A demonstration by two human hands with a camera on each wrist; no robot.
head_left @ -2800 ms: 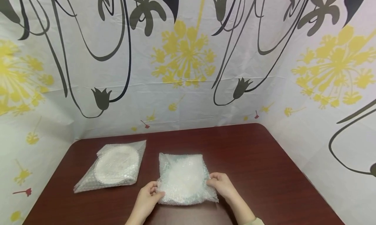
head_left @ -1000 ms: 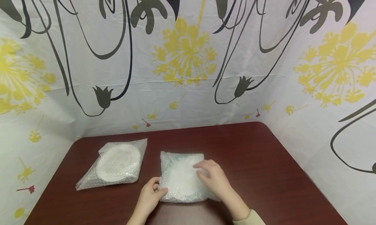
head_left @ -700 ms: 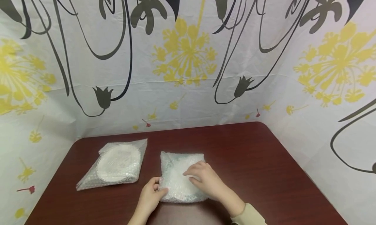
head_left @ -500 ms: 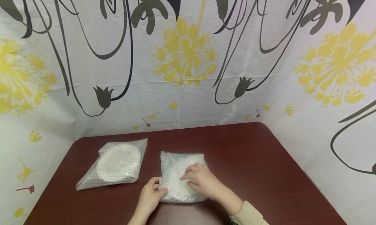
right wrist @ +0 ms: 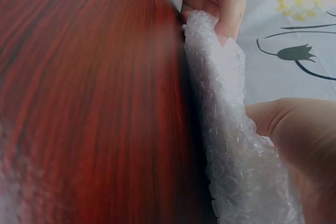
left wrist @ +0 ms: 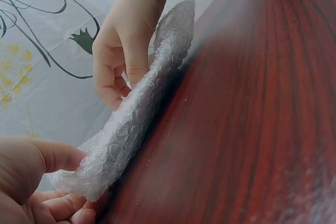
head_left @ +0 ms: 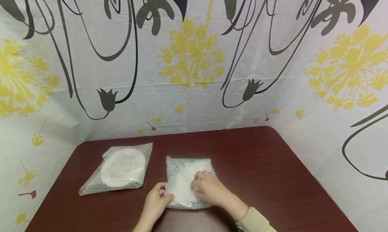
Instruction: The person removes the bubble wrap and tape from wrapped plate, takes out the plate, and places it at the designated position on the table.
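Note:
A bubble-wrapped package (head_left: 182, 178) with something pale inside lies flat on the dark red table, in front of the person. My left hand (head_left: 156, 201) grips its near left side, the thumb on top and the fingers underneath, as the left wrist view also shows. On the package's upper face, right of the middle, my right hand (head_left: 207, 188) pinches at the bubble wrap (right wrist: 226, 108) with bent fingers. Those fingertips are partly hidden, so the exact bit of wrap between them does not show.
A second bubble-wrapped package (head_left: 122, 168), holding a round white plate-like thing, lies to the left. The wooden table (head_left: 257, 164) has rounded far corners. White cloth (head_left: 194, 114) printed with flowers hangs at the back and both sides.
My right hand has left the package's right edge and moved left over its top. Its fingers have since curled in on the wrap. My left hand keeps its hold on the left side.

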